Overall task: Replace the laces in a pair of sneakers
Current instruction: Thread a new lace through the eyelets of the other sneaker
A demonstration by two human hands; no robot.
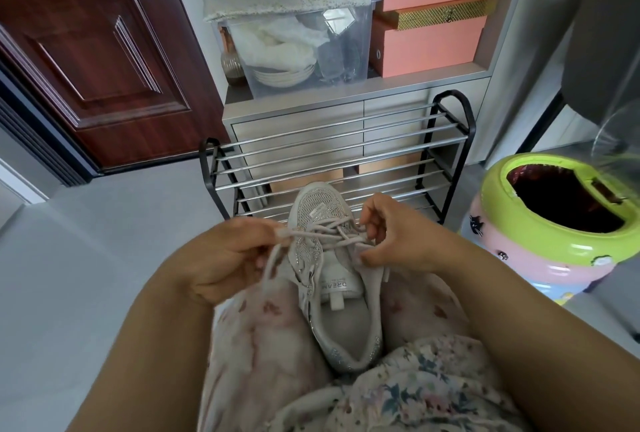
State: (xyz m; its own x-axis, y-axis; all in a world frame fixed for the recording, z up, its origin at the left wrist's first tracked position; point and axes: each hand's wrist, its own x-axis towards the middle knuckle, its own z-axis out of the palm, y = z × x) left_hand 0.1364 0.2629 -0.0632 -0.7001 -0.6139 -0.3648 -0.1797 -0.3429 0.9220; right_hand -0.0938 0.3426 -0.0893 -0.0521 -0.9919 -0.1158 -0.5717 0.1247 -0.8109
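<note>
A pale grey sneaker with sparkly trim lies between my knees on my lap, toe pointing away from me. Its light lace crosses the upper eyelets. My left hand pinches a lace end at the shoe's left side, and the loose strand hangs down from my fingers. My right hand grips the lace at the right eyelets, with the thumb pressing on the shoe's right edge. Only one sneaker is in view.
A black and chrome shoe rack stands just beyond the shoe's toe. To the right sits a green and pink bin. Behind are grey drawers, a clear storage tub, pink boxes and a dark red door.
</note>
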